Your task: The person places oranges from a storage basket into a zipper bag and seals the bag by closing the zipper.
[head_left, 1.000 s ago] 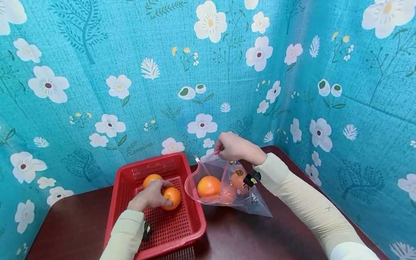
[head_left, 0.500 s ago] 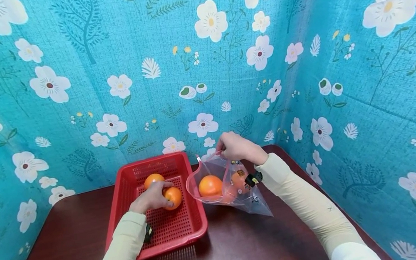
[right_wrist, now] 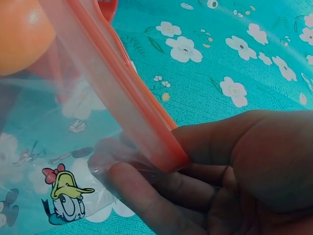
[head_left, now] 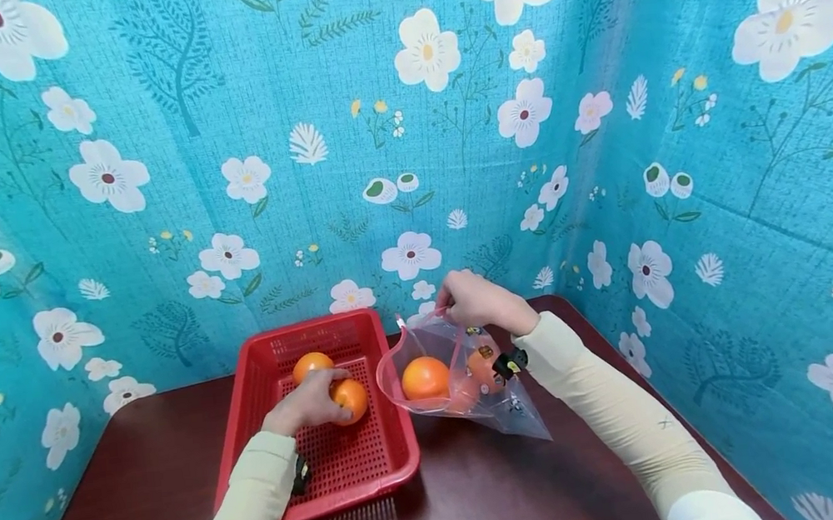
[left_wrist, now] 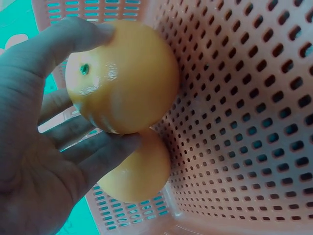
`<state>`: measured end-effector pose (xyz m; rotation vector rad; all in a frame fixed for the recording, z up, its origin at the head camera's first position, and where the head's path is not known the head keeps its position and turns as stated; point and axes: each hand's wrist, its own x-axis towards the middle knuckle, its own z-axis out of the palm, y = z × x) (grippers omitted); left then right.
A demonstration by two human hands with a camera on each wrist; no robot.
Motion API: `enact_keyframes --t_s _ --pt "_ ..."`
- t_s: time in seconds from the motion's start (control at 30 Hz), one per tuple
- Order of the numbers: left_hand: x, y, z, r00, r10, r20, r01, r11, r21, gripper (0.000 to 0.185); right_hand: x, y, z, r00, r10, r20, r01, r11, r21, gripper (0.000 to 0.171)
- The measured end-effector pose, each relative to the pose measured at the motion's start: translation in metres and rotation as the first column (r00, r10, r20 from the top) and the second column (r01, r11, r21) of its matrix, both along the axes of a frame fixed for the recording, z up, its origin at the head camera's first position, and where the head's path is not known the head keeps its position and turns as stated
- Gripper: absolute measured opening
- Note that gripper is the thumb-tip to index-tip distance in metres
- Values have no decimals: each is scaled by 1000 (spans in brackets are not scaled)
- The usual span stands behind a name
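Inside the red basket (head_left: 367,492), my left hand (head_left: 310,402) holds an orange (head_left: 351,401). In the left wrist view its thumb lies over one side of the fruit and the fingers reach round the other. A second orange (head_left: 312,365) lies behind it in the basket, close to those fingers. My right hand (head_left: 482,300) pinches the upper edge of a clear zip bag (head_left: 519,426) with a pink rim and cartoon prints. The bag's mouth gapes toward the basket. One orange (head_left: 425,378) sits at that mouth, and more orange fruit (head_left: 484,368) shows through the plastic.
Basket and bag stand side by side on a dark brown table (head_left: 515,502). A teal curtain with white flowers (head_left: 323,227) surrounds the table at the back and sides. Black wrist cameras are strapped on both sleeves.
The view has shifted slightly as the head moved. Both hands keep their holds, the left on the orange and the right on the bag's edge.
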<state>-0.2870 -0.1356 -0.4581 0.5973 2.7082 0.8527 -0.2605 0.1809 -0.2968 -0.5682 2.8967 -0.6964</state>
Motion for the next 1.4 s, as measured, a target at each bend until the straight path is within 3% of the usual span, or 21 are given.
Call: enact_keyframes --t_s 0.87,1.17,1.4 --pt "15 -3 27 998 -8 -59 13 997 79 65 -4 1 -2 1000 -1 16 1 1000 3 17" --pt "19 -8 36 987 -44 -154 68 986 153 62 -5 2 -5 1000 7 23 -7 1000 -2 17" --pt "23 -9 47 958 -38 -285 109 965 239 70 -7 3 -3 999 41 0 -41 999 4 22"
